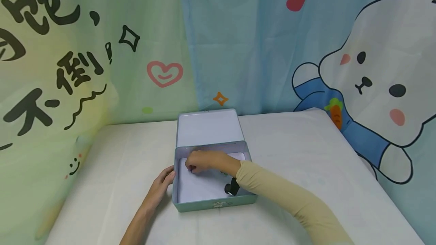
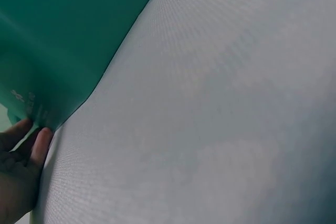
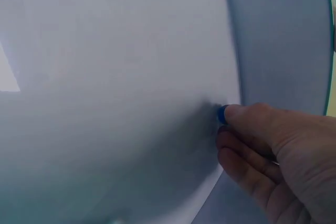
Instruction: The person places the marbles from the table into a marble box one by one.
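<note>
A green tin box (image 1: 214,202) stands with its lid (image 1: 208,126) raised at the back. Inside it, near the left wall, my right hand (image 1: 201,160) pinches a small rounded blue piece (image 3: 222,114) between thumb and fingers, low over the pale bottom. Most of that piece is hidden by the fingertips, so its kind cannot be told. From outside, my left hand (image 1: 160,186) touches the box's left wall with its fingers fairly straight. In the left wrist view the fingertips meet the green side (image 2: 63,40) near a corner.
A white cloth (image 1: 293,143) covers the table under the box. A metal clasp (image 1: 219,204) sits on the box's front. Something small and greenish (image 1: 223,173) shows in the box by my right wrist, mostly hidden. Behind the table hangs a printed curtain (image 1: 235,41).
</note>
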A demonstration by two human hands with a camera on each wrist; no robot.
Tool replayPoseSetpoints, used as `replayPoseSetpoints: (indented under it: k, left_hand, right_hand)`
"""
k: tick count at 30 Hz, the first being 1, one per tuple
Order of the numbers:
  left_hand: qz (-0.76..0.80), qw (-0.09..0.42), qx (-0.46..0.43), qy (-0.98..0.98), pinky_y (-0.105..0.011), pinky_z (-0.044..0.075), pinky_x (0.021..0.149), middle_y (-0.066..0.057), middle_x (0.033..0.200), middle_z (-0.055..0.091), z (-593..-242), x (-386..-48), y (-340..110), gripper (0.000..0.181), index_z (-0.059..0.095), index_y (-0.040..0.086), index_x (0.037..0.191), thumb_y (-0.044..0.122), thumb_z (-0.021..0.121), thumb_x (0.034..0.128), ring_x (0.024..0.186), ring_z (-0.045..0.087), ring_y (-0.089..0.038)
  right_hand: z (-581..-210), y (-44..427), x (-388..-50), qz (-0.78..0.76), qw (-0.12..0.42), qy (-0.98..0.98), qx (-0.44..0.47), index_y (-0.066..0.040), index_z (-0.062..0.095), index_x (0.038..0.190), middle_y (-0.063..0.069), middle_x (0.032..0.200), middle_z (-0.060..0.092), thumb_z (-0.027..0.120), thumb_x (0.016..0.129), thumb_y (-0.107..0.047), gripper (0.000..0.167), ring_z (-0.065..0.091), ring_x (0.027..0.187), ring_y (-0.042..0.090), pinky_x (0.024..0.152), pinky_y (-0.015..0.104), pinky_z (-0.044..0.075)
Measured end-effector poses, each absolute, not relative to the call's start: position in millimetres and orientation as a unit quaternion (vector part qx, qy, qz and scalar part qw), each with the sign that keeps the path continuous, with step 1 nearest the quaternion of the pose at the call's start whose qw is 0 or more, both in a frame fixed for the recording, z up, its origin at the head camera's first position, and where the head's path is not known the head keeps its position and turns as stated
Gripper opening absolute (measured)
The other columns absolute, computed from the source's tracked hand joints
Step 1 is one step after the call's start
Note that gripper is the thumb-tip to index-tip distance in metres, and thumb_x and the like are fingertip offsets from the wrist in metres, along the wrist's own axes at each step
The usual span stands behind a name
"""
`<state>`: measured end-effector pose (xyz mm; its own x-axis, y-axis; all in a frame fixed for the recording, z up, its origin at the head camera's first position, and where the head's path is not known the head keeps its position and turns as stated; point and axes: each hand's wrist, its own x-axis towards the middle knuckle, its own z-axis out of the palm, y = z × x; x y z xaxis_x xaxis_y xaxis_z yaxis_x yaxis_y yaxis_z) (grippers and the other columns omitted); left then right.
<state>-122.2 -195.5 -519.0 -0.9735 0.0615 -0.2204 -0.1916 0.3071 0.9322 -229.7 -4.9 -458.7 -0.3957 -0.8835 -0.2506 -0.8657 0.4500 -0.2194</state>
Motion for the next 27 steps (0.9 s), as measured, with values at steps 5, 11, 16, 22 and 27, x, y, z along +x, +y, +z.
replayPoseSetpoints:
  k: [5,11,16,22,27]
  left_hand:
    - [0.59,0.102,-0.034,0.8,-0.055,0.036,0.108,-0.015,0.145,0.049,-516,-122,-194,0.054,0.044,0.014,0.144,0.046,0.044,0.1002,0.127,0.051,-0.034]
    - [0.588,0.101,-0.033,0.802,-0.056,0.035,0.108,-0.014,0.144,0.051,-516,-123,-195,0.053,0.043,0.015,0.144,0.046,0.043,0.1003,0.126,0.053,-0.033]
    - [0.593,0.103,-0.034,0.798,-0.058,0.032,0.111,-0.013,0.143,0.052,-517,-123,-196,0.053,0.043,0.016,0.144,0.047,0.043,0.1001,0.125,0.054,-0.033]
    - [0.588,0.104,-0.038,0.801,-0.059,0.032,0.11,-0.014,0.143,0.052,-517,-123,-195,0.056,0.042,0.014,0.144,0.048,0.043,0.1,0.123,0.055,-0.033]
    - [0.588,0.1,-0.042,0.802,-0.057,0.034,0.109,-0.015,0.142,0.052,-517,-123,-193,0.056,0.044,0.012,0.143,0.047,0.044,0.0997,0.123,0.055,-0.033]
  right_hand:
    - [-460,-4,-228,-0.042,0.17,0.841,-0.511,-0.009,0.07,0.093,-0.001,0.088,0.07,0.068,0.091,-0.015,0.006,0.049,0.073,0.004,0.067,0.014,0.042]
    - [-462,-4,-228,-0.055,0.177,0.846,-0.5,-0.01,0.071,0.096,-0.001,0.092,0.072,0.067,0.091,-0.015,0.008,0.058,0.078,0.004,0.071,0.014,0.046]
    - [-462,-4,-229,-0.071,0.185,0.848,-0.491,-0.009,0.071,0.095,0.0,0.091,0.072,0.067,0.091,-0.015,0.008,0.06,0.077,0.005,0.069,0.012,0.046]
    - [-461,-3,-229,-0.053,0.184,0.846,-0.498,-0.01,0.07,0.101,0.0,0.092,0.072,0.069,0.09,-0.021,0.015,0.056,0.075,0.004,0.068,0.013,0.044]
    - [-447,9,-227,-0.099,0.161,0.836,-0.516,-0.007,0.069,0.109,0.002,0.088,0.069,0.066,0.092,-0.021,0.022,0.051,0.071,0.005,0.066,0.014,0.042]
